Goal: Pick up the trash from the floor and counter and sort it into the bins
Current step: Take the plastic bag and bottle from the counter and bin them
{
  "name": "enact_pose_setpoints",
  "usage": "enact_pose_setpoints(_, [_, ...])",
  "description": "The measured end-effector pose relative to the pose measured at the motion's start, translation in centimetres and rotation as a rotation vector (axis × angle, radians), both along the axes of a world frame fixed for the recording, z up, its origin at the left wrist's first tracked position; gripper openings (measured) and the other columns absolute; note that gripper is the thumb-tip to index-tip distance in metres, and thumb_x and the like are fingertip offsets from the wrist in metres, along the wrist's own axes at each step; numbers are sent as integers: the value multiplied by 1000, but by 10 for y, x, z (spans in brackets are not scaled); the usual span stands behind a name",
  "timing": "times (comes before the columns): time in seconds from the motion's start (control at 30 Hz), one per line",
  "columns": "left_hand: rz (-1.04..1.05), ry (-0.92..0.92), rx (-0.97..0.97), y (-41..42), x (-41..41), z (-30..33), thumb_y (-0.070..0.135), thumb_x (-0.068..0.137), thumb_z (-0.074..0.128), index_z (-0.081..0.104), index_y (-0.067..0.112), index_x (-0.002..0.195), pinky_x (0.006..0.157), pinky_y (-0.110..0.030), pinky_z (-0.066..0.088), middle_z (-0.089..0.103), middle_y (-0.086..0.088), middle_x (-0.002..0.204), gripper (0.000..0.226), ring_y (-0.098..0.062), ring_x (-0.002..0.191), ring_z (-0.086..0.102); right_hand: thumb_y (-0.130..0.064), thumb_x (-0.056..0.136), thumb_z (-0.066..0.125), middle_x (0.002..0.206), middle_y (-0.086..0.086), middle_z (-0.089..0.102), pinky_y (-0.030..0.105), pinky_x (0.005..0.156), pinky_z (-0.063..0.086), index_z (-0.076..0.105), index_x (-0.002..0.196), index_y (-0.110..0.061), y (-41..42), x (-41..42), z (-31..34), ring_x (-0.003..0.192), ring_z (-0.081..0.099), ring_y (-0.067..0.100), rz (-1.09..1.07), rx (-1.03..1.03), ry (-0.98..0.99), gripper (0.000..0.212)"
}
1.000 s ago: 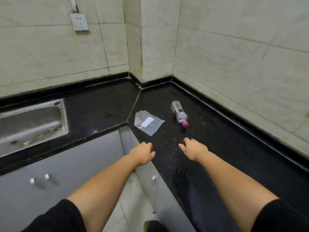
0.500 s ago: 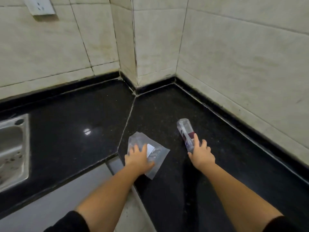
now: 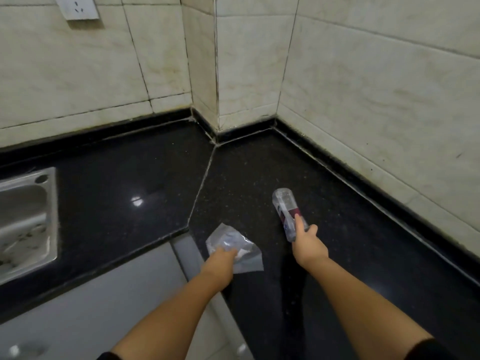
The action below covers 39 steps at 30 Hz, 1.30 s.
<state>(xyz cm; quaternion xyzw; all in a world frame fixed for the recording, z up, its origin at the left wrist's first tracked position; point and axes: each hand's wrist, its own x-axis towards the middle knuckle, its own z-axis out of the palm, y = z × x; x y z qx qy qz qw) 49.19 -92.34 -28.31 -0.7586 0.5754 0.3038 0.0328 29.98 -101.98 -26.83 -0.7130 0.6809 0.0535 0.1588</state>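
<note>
The black tabletop point(image 3: 130, 157) fills the middle of the frame, with pale wall tiles point(image 3: 363, 87) behind. At the left edge sits a steel sink point(image 3: 26, 219); its basin shows only dark stains. A clear plastic bottle point(image 3: 287, 213) lies right of centre, its long axis running from upper left to lower right, the base pointing to the corner. The right hand point(image 3: 307, 245) grips its near end. The left hand point(image 3: 222, 259) is closed on a crumpled clear plastic bag point(image 3: 233, 246) at the tabletop's near edge.
</note>
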Motion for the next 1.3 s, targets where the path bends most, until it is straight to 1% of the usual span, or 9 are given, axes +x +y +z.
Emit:
enact_pose_setpoints(0.1, [44,-12,-14,40,10,14,10,94,47,51,13,131,107,-36,43,45,-15,138,37,-31,121,54,-15,98,31,125,23,37,42,83,45,7,151,-35,33,2,15,90,48,26,10,-5,-172,62])
enact_pose_setpoints(0.2, [138,-22,-89,95,25,32,7,94,42,52,9,128,106,-38,43,45,-20,134,35,-38,119,53,-17,99,29,135,26,36,45,90,46,11,150,-36,76,8,30,115,51,39,82,-14,-231,58])
enact_pose_setpoints(0.33, [293,-17,-173,183,38,49,3,92,40,54,8,123,105,-38,43,46,-22,130,35,-41,117,53,-5,95,37,138,23,28,40,90,47,4,153,-28,141,26,43,105,57,39,268,-38,-120,71])
enact_pose_setpoints(0.47, [468,-20,-138,283,46,55,3,91,41,54,8,125,105,-37,42,45,-22,131,36,-41,118,53,-13,97,33,135,21,30,39,93,46,8,153,-30,200,56,53,78,47,28,485,-6,-155,63])
enact_pose_setpoints(0.57, [660,-39,-122,363,51,58,2,90,43,52,9,128,106,-36,41,46,-22,132,39,-40,120,53,-30,99,27,126,19,39,45,91,46,18,151,-29,246,85,62,104,53,40,651,18,-186,53])
enact_pose_setpoints(0.7, [919,-69,-134,468,38,61,2,89,46,53,7,127,106,-34,39,51,-23,132,40,-37,125,50,-11,97,38,133,19,31,42,92,46,7,153,-28,317,121,72,99,55,40,982,8,-87,66])
enact_pose_setpoints(0.83, [1156,-103,-107,567,-5,61,0,91,42,54,4,127,105,-33,39,54,-22,133,38,-34,126,50,-15,99,33,140,18,25,47,98,45,8,152,-33,401,132,69,110,55,43,1220,100,-105,61])
enact_pose_setpoints(1.03, [1403,-90,-27,673,-105,42,5,94,44,57,11,122,101,-36,48,55,-15,128,32,-30,114,59,4,92,35,144,22,22,40,88,44,10,153,-26,520,94,39,110,55,43,1549,233,-24,72])
enact_pose_setpoints(1.3, [1623,-79,-43,795,-196,37,-1,89,44,54,11,122,98,-35,46,48,-16,131,36,-32,114,57,-15,100,34,149,22,23,40,100,43,9,152,-27,660,69,14,121,51,40,1748,288,45,59])
